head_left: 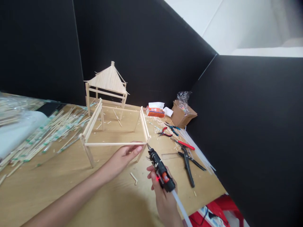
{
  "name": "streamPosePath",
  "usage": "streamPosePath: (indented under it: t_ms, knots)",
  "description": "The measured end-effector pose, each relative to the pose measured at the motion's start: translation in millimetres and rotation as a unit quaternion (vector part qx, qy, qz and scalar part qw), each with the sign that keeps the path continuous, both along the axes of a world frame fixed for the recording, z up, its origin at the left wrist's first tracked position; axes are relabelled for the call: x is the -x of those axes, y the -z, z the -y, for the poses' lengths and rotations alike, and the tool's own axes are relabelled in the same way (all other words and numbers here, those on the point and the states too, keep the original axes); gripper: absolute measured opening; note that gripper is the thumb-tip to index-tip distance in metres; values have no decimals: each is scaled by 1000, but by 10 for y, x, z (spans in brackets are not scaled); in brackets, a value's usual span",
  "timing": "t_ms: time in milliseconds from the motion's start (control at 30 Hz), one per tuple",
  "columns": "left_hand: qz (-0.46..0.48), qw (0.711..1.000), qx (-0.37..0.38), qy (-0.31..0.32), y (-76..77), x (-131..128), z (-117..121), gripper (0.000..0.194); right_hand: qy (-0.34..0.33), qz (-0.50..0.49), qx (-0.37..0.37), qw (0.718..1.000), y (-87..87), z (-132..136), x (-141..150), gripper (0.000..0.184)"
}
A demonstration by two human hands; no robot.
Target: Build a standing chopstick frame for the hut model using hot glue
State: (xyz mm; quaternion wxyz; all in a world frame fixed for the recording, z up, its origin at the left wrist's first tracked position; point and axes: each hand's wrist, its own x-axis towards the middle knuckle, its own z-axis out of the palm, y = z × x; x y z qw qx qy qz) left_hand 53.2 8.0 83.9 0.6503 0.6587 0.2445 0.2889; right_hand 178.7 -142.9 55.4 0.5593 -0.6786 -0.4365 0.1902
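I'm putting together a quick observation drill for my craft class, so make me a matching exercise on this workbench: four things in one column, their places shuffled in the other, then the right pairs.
Things
1. Glue gun
2. Orange tissue box
3. Roofed stick model
4. Left hand

Places
A. Behind the roofless stick frame, by the black panel
B. Held in the right hand
C. At the near right corner of the roofless stick frame
D. Just left of the brown paper bag

Right pairs: 1-B, 2-D, 3-A, 4-C
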Motion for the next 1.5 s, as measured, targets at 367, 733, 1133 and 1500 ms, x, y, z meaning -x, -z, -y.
streamPosePath:
  t_ms: [367,733,1133,1500]
  knots:
    - [-9,999,46,-14,58,5,-2,46,-22,-8,19,1000,41,12,-24,22]
    - [-4,999,50,-12,55,0,0,44,-17,-18,1,1000,24,11,-3,21]
    - [-15,998,54,-25,33,-8,20,46,-10,-6,0,1000,82,10,7,20]
    - [-16,998,55,-26,6,-2,25,48,-13,-11,-4,1000,79,-9,5,21]
